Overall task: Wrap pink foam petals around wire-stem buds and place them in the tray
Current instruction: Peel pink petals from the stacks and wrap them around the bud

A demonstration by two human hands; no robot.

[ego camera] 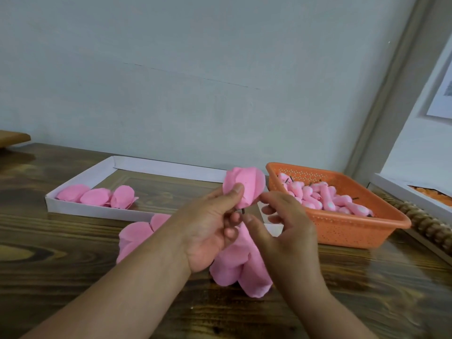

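Petals (244, 185) of pink foam are sitting wrapped around a bud that my left hand (210, 231) is pinching, thumb on the front, raised above the bench (61, 253). A dark wire stem (243, 211) is poking out below my grip. My right hand (286, 231) is hovering just beside it, fingers loosely curled and holding nothing. Loose petals (234, 263) are lying under my hands. Three finished flowers (97, 196) are resting in the white tray (97, 211), and bare buds (325, 196) are filling the orange basket (347, 228).
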